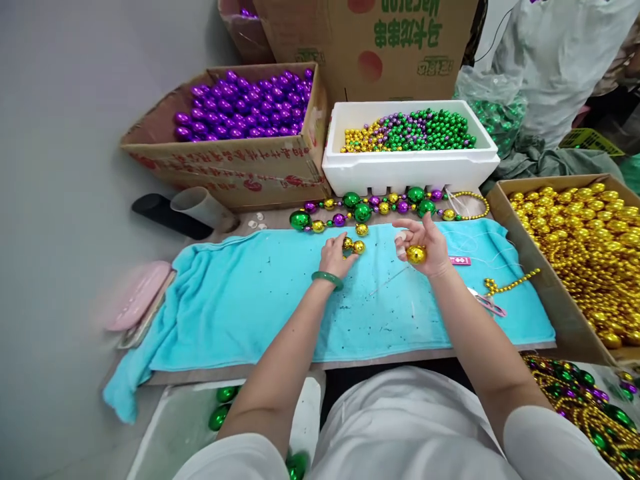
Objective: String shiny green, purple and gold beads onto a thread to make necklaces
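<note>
My left hand (pixel 336 257), with a green bangle (pixel 327 279) at its wrist, curls its fingers around shiny gold beads (pixel 359 247) just above the turquoise towel (pixel 240 300). Another gold bead (pixel 361 230) lies by the towel's back edge. My right hand (pixel 429 245) is turned palm up, holding a large gold bead (pixel 416 254) against the palm; thumb and forefinger are raised apart. Something white shows at its fingertips. Between the hands a thin needle-like line (pixel 389 281) crosses the towel. Behind lies a strand of green, gold and purple beads (pixel 363 213).
Purple beads fill a cardboard box (pixel 225 167) at the back left. A white foam box (pixel 410 170) holds small mixed beads. Gold beads fill the right-hand carton (pixel 530 267). Pink-handled scissors (pixel 491 305) and a short gold bead string (pixel 515 283) lie on the towel's right.
</note>
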A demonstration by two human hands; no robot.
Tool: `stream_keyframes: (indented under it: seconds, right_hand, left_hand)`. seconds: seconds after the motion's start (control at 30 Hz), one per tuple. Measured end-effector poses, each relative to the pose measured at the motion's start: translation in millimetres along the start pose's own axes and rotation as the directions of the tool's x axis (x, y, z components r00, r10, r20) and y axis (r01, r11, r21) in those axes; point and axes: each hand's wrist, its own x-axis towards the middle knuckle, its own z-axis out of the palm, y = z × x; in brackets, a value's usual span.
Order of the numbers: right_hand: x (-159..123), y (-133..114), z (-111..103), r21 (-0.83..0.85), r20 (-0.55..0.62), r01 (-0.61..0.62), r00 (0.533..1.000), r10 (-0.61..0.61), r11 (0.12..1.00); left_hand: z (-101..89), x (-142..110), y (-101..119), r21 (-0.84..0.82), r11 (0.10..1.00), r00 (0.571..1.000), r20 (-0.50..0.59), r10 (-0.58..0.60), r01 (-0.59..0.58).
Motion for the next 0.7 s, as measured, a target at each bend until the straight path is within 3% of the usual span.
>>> stream_keyframes:
  seconds: [0.17,0.4,0.53,0.63,0.7]
  right_hand:
    - [-24,-2,-18,0.204,-0.366,0.064,0.93,0.015,0.977]
    - [-79,-18,-63,0.111,-0.537,0.131,0.842,-0.052,0.985]
    - [-115,-20,-86,0.03,-0.671,0.187,0.732,-0.119,0.982]
    - [-139,-12,-92,0.056,-0.758,0.186,0.647,-0.079,0.981]
    - [-151,-4,-92,0.108,-0.753,0.133,0.658,-0.006,0.985]
  left_hand:
    - [-1.7,0,-5,-0.054,0.998,0.999,-0.05,0.02,-0.023]
    - [-11.0,8,-6,-0.102,0.994,0.997,-0.059,-0.054,0.048]
    - [-9.0,16,0,-0.231,0.97,0.993,-0.071,-0.099,0.08]
    - [-9.6,25,0,-0.271,0.955,0.986,-0.079,-0.146,0.12]
    - [-14.6,30,-3,-0.293,0.943,0.979,-0.079,-0.187,0.157]
